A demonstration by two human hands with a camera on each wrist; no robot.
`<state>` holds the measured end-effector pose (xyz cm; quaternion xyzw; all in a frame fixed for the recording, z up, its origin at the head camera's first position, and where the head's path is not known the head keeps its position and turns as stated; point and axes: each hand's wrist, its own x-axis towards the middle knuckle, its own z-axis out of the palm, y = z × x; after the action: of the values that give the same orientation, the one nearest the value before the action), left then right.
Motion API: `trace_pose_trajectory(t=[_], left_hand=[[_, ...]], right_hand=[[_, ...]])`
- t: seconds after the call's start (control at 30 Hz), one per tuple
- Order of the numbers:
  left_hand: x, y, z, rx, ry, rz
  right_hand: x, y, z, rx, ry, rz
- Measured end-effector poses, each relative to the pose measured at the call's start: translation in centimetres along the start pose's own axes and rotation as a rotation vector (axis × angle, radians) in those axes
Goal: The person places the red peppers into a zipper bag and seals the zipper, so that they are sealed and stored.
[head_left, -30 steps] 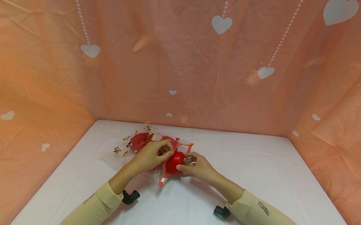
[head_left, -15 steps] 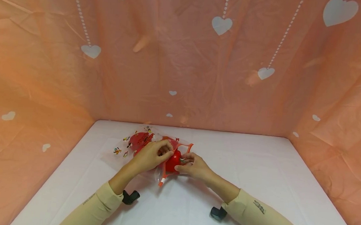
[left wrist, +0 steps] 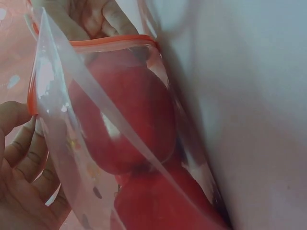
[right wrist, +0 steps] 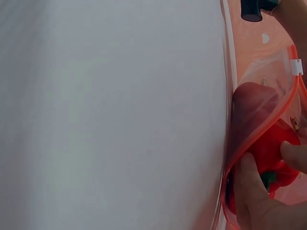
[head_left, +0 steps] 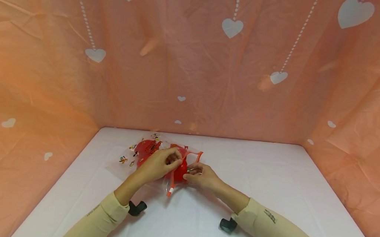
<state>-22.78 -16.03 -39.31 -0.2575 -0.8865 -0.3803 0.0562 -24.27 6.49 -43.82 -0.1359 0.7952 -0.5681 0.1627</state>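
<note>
A clear zip bag (head_left: 117, 166) with an orange rim and cartoon prints lies on its side, its mouth facing right. Several red items show through its plastic. My left hand (head_left: 161, 164) pinches the upper edge of the mouth, its thumb and finger meeting at the rim. At the opening, my right hand (head_left: 203, 176) holds a red bell pepper (right wrist: 268, 148) by its stem end, fingers on either side of the green stem (right wrist: 268, 179). Most of that pepper is within the mouth. Through the plastic in the left wrist view, one red pepper (left wrist: 129, 115) sits against another red item (left wrist: 153, 201).
A white cloth (head_left: 271, 192) covers the table. Peach curtains (head_left: 206, 79) with pale hearts stand at the back and both sides. A white slider (right wrist: 296, 67) sits on the bag's rim. Dark wrist-camera mounts (head_left: 137, 208) hang below both cuffs.
My right hand has moved left, pushing the red bell pepper further into the bag's mouth. My left hand has kept its place on the rim.
</note>
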Motion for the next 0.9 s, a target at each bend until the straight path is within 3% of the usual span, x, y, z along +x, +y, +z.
trace_pose_trajectory(t=[0.47, 0.9], left_hand=[[-0.11, 0.03, -0.05, -0.003, 0.005, 0.005], [-0.18, 0.03, -0.22, -0.014, -0.007, -0.010]], right_hand=[[0.29, 0.15, 0.11, 0.115, -0.042, 0.022], [0.67, 0.04, 0.27, 0.119, -0.026, 0.051]])
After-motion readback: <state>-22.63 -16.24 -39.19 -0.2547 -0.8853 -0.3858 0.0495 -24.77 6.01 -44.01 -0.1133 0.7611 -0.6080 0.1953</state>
